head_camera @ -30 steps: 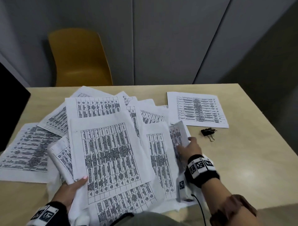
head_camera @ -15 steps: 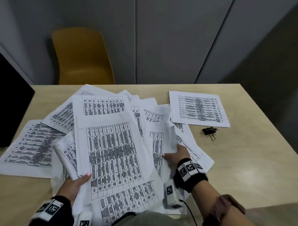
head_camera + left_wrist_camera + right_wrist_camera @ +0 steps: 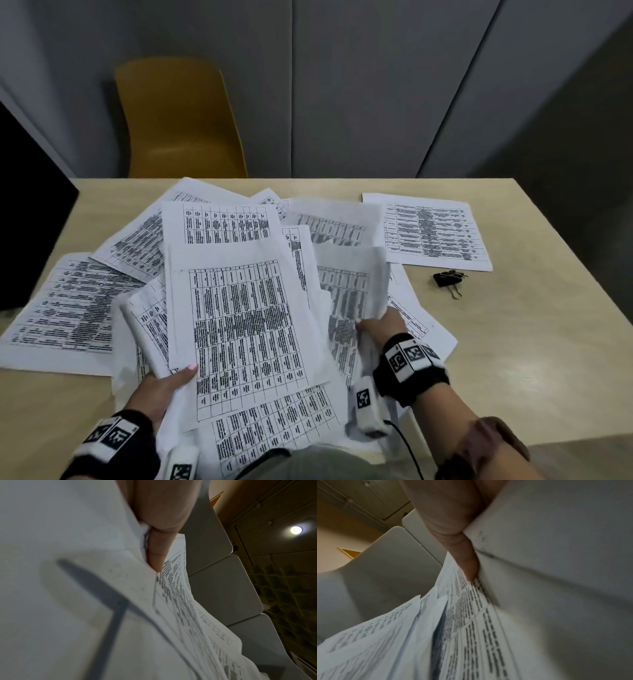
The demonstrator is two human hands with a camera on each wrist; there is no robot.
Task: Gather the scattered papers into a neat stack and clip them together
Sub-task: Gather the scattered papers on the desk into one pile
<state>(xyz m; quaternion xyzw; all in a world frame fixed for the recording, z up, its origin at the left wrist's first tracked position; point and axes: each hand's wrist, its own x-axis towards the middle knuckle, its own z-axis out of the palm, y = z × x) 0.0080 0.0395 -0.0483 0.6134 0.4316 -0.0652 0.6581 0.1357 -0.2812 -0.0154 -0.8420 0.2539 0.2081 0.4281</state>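
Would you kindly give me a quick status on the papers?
Left hand and right hand both gripping papers. Sheets unstacked; one lone sheet far right. Binder clip untouched on table.

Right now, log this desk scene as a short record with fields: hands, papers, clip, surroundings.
left hand: grips the near-left edge of the gathered papers, thumb on top
right hand: pinches sheets at the pile's right side
loose sheets: one lone sheet far right, apart from the pile; one flat sheet at far left, overlapped by the pile
binder clip: black, on the table, right of the pile, untouched
stack state: fanned and uneven, not yet clipped
surroundings: yellow chair behind the table
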